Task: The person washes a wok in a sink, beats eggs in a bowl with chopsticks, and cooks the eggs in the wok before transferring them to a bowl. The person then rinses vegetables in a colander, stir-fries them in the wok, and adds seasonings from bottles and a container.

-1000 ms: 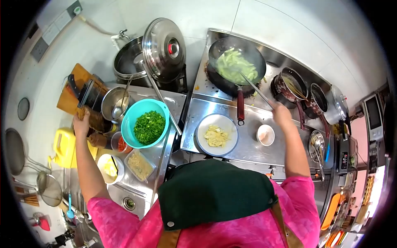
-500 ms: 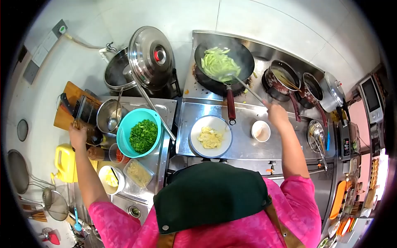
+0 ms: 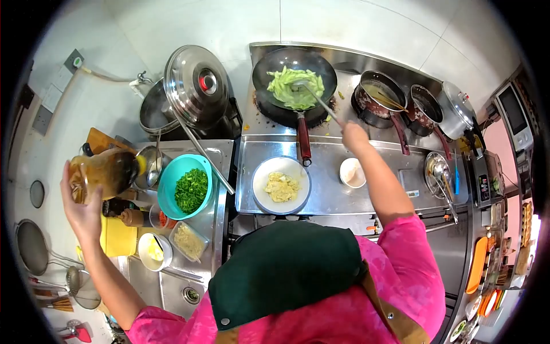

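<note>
My left hand [image 3: 86, 221] is wrapped round a large bottle [image 3: 109, 175] of dark liquid, lifted and tilted on its side with its yellow cap towards the right. In my right hand [image 3: 355, 137] is the handle of a long metal ladle [image 3: 321, 100], its head among the sliced green vegetables [image 3: 289, 87]. These lie in a black wok [image 3: 329, 71] on the stove, its wooden handle towards me. Below the wok stands a white bowl [image 3: 258, 195] with cooked scrambled egg [image 3: 282, 187]. A small white cup [image 3: 352, 173] sits under my right forearm.
A turquoise bowl [image 3: 163, 192] of chopped greens, a tub of minced garlic [image 3: 189, 242] and a yellow jug [image 3: 119, 235] stand at left. The big pot's lid [image 3: 195, 86] leans behind them. Two saucepans [image 3: 378, 94] and a pressure cooker [image 3: 458, 109] stand right of the wok.
My left hand has raised the bottle from among the counter items and tipped it sideways. My right hand has shifted the ladle's head within the vegetables. The whole view has shifted slightly.
</note>
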`<action>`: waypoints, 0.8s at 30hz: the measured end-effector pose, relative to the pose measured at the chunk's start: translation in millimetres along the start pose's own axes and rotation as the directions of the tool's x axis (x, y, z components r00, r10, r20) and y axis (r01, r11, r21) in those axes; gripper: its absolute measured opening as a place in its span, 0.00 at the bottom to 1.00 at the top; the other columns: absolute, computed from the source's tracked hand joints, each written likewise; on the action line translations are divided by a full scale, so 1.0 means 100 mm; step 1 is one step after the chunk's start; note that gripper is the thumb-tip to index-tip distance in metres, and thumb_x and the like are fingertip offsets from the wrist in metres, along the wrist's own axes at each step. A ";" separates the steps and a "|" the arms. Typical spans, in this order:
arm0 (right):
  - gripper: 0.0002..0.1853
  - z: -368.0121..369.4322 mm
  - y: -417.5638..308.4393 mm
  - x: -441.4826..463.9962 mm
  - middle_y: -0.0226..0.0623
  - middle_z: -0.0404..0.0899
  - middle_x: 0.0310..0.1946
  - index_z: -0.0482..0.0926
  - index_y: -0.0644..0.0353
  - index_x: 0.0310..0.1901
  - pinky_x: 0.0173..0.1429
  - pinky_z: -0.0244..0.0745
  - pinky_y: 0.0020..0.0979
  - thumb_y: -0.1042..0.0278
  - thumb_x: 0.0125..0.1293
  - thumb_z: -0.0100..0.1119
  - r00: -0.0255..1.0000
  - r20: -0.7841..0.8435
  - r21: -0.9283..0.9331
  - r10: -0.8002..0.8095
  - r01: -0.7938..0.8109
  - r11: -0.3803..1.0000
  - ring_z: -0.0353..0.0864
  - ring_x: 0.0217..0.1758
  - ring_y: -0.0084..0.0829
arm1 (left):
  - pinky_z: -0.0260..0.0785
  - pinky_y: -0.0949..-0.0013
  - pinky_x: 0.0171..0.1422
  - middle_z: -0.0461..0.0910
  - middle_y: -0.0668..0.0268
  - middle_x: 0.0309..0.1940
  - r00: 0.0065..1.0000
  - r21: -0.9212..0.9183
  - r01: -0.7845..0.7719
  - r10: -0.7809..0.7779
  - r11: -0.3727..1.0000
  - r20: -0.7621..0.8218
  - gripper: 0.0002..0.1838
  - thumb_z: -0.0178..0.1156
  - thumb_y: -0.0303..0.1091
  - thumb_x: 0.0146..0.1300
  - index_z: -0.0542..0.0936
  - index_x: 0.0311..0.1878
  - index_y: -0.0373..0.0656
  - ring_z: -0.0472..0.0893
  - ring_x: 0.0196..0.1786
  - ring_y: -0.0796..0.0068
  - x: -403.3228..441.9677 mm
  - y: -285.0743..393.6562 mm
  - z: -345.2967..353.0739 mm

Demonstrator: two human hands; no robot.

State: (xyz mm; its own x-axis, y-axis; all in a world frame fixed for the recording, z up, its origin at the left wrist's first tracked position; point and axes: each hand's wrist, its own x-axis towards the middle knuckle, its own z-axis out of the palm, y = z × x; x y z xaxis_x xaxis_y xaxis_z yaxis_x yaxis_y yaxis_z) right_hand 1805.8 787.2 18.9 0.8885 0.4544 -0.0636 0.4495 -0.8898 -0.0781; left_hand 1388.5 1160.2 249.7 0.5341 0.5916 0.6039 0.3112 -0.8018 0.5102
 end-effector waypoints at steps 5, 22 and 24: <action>0.27 -0.07 -0.42 -0.34 0.43 0.66 0.56 0.70 0.51 0.54 0.58 0.62 0.41 0.67 0.48 0.61 0.814 -0.369 0.100 -0.448 0.514 0.852 0.65 0.57 0.45 | 0.60 0.68 0.60 0.67 0.62 0.54 0.954 -0.288 0.012 0.075 0.958 0.290 0.39 0.61 0.19 0.37 0.63 0.60 0.41 0.68 0.56 0.70 -0.18 0.85 0.50; 0.27 -0.48 0.01 -1.33 0.36 0.68 0.53 0.65 0.55 0.55 0.63 0.58 0.39 0.57 0.54 0.60 0.966 -0.196 0.700 0.171 0.260 -0.665 0.67 0.57 0.36 | 0.71 0.70 0.50 0.72 0.63 0.47 0.180 -0.207 0.978 0.401 0.024 0.898 0.19 0.47 0.38 0.65 0.65 0.56 0.41 0.76 0.46 0.72 -1.59 1.54 3.05; 0.29 -0.44 0.10 -1.35 0.36 0.68 0.54 0.65 0.55 0.56 0.64 0.56 0.40 0.54 0.54 0.59 0.966 -0.201 0.683 0.161 0.256 -0.684 0.66 0.58 0.36 | 0.71 0.70 0.48 0.73 0.64 0.45 0.191 -0.213 0.977 0.442 0.000 0.876 0.16 0.50 0.37 0.63 0.68 0.52 0.41 0.76 0.43 0.76 -1.57 1.64 3.13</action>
State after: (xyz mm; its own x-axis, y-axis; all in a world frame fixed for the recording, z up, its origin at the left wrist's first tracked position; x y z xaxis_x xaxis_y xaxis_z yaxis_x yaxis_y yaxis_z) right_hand 1694.9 714.9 70.3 0.9495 0.2875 0.1259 -0.1428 0.7530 -0.6423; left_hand 1602.1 909.4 46.7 0.9286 -0.3153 -0.1959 0.3543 0.5959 0.7207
